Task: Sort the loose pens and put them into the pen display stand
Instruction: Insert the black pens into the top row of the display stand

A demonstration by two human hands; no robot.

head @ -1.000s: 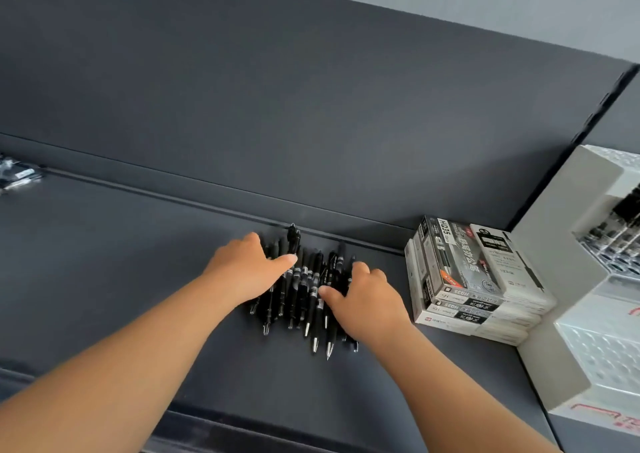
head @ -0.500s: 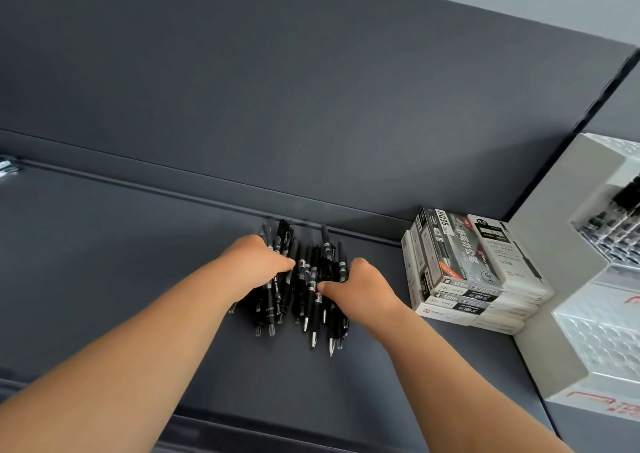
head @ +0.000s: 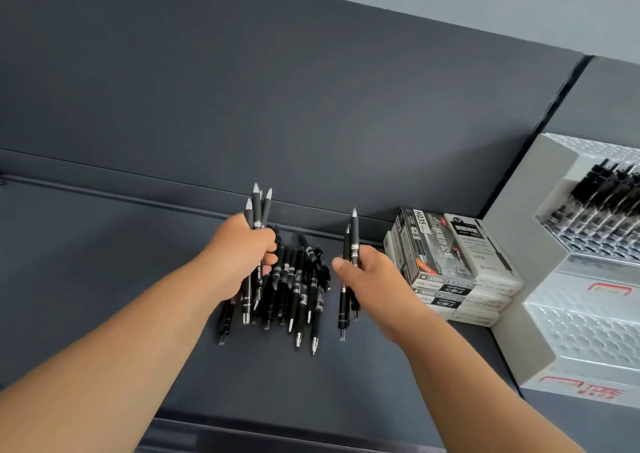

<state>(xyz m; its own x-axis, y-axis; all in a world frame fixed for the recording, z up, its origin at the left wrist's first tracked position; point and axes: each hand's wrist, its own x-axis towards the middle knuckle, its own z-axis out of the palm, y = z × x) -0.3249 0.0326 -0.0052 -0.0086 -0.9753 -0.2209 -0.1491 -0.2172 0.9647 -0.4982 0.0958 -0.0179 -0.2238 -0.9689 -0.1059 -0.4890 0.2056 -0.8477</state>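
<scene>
My left hand point(head: 242, 255) grips several black pens point(head: 257, 210), tips at twelve o'clock; my right hand point(head: 372, 276) pinches two pens point(head: 353, 238) above the loose pile point(head: 298, 279).

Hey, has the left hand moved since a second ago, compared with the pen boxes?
Yes. The left hand has lifted off the loose pens, gripping a few pens, farther from the pen boxes.
</scene>
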